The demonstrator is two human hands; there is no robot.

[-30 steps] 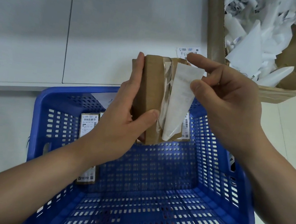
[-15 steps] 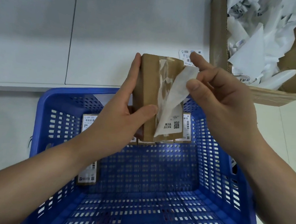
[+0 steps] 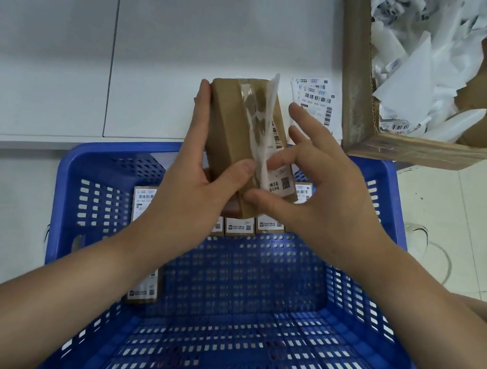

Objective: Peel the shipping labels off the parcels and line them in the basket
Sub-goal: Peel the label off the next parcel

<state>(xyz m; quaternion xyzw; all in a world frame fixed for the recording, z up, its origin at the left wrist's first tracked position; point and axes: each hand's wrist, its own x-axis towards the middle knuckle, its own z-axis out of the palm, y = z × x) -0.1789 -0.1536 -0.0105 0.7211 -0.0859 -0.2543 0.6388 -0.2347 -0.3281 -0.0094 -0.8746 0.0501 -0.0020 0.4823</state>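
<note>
The left hand (image 3: 194, 179) held a brown parcel (image 3: 230, 129) upright above the far edge of the blue basket (image 3: 371, 333); its grip was closed round the box, fingers up the left side and the thumb pressed on the front face near the lower end. A shipping label (image 3: 268, 121) was partly peeled from that face: its upper part stood away from the cardboard as a thin curled white strip, while the printed lower part, with a square code, lay against the parcel. The right hand (image 3: 319, 192) was at the parcel's lower right. Its thumb tip touched the bottom corner of the box and a bent finger met the loose strip, the other fingers spread; whether that grip actually pinched the label could not be told.

Inside the basket, several more parcels (image 3: 239, 227) stood in a row against the far wall, and another parcel (image 3: 143, 264) lay along the left wall, its white label facing up. On the white desk (image 3: 159, 55) beyond the basket lay a few loose labels (image 3: 313, 97), just beside an open cardboard box (image 3: 420, 148) filled with crumpled white label scraps (image 3: 415, 52).
</note>
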